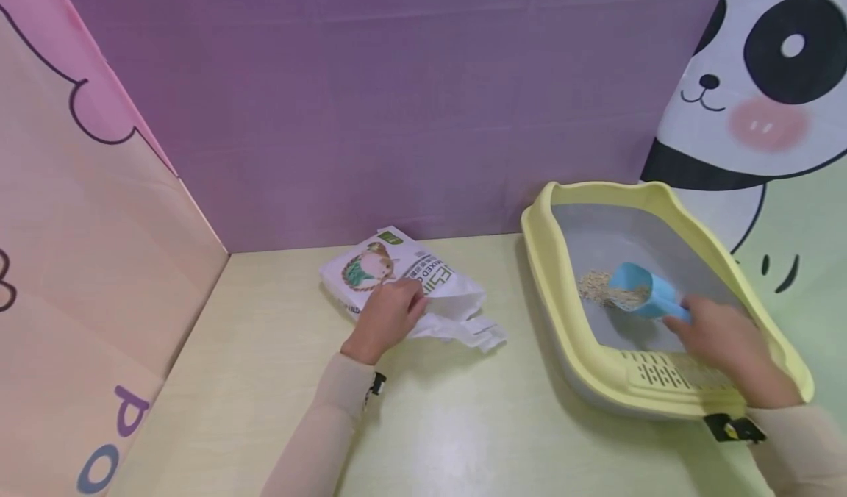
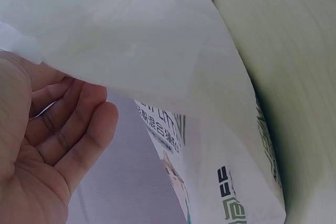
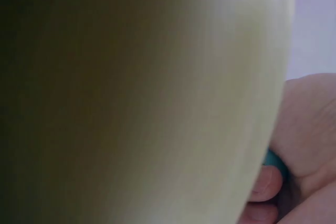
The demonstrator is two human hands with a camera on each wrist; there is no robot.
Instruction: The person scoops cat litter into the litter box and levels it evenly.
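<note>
My left hand (image 1: 390, 313) pinches the open edge of a white cat litter bag (image 1: 446, 265), which lies crumpled on the table with its mouth toward the right. In the left wrist view the curled fingers (image 2: 79, 124) sit at the edge of the bag (image 2: 142, 51), which hides part of the hand. My right hand (image 1: 724, 339) grips the handle of a light blue scoop (image 1: 655, 291) inside a yellow-rimmed litter box (image 1: 559, 276). Pale litter (image 1: 595, 288) lies in the scoop's mouth and on the grey box floor beside it. In the right wrist view, the rim hides most of the scoop.
The box stands at the right of the pale wooden table (image 1: 265, 379), its slotted front ledge (image 1: 668, 373) near my right wrist. A purple cloth wall (image 1: 397, 115) rises behind. Printed panels flank the table, a panda (image 1: 761, 100) on the right one.
</note>
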